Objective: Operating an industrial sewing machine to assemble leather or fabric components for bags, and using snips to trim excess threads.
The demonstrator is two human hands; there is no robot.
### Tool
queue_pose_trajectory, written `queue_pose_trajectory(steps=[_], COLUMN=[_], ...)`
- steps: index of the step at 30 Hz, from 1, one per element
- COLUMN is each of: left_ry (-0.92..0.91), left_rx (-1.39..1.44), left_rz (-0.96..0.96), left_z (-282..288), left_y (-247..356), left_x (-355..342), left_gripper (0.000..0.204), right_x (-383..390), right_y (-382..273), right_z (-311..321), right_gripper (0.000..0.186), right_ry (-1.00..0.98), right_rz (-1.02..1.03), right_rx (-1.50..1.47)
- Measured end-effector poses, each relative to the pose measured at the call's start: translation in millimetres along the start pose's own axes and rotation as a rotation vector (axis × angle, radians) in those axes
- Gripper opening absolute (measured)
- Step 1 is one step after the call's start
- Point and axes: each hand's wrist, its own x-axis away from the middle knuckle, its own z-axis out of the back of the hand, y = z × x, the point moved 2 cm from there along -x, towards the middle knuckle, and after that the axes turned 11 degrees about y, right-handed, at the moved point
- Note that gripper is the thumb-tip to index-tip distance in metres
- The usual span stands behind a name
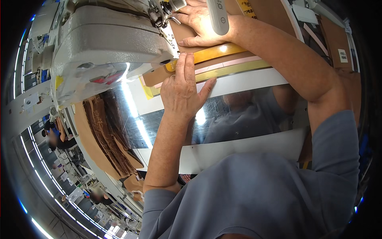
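The left hand (179,93) lies palm down, index and middle fingers straight and side by side, thumb spread out to the right; the other fingers look bent and are hard to make out. It grips nothing: the two straight fingers reach across the strips, their tips at the left end of the orange strip (223,51). That strip runs from these fingertips off to the right, passing just on the near side of the right hand (205,24).

The right hand is spread, palm down on the brown sheet (274,20), its thumb apart from the fingers and pointing left. It has hold of nothing that shows; a white bar (217,18) hangs over it and hides part of it. Bright light falls on this hand.

Nearer the person than the orange strip, to the right of the left hand's fingers, lie a pink strip (238,61) and a pale yellow strip (230,71), side by side. The left thumb tip is at the pale yellow one. Below the left hand, a shiny plate (246,115) is set in the white tabletop (258,143). The sewing machine (111,34) stands left of both hands, with a clear guard (79,79) below its body. Brown pieces (101,137) are stacked left of the left forearm.
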Motion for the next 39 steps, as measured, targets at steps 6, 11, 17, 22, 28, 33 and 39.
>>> queue_pose_trajectory(steps=[6, 11, 17, 22, 28, 33, 39], left_ry=[0.084, 0.063, 0.001, -0.059, -0.012, -0.001, 0.009], left_rx=[0.019, 0.05, 0.016, -0.034, -0.034, -0.03, 0.005], left_rz=[-0.107, -0.085, -0.038, -0.021, -0.077, -0.082, -0.073], left_z=[-7, -7, -6, -7, -11, -9, -10], left_y=[2, 3, 10, 14, 9, 9, 13], left_x=[2, -2, -5, -9, -17, -14, -11], left_gripper=[0.078, 0.076, 0.075, 0.076, 0.075, 0.073, 0.072], right_x=[3, 3, 2, 1, -6, -8, -2], right_y=[0, 0, -1, 1, 5, 1, 1], right_z=[-3, -6, 1, -3, -10, -7, -2], right_gripper=[0.083, 0.084, 0.085, 0.085, 0.084, 0.085, 0.084], right_ry=[0.033, 0.064, -0.041, -0.016, 0.007, -0.041, -0.006], right_rz=[0.003, 0.021, -0.024, -0.005, 0.004, -0.01, -0.024], right_rx=[-0.043, -0.002, -0.024, -0.018, 0.028, 0.012, -0.016])
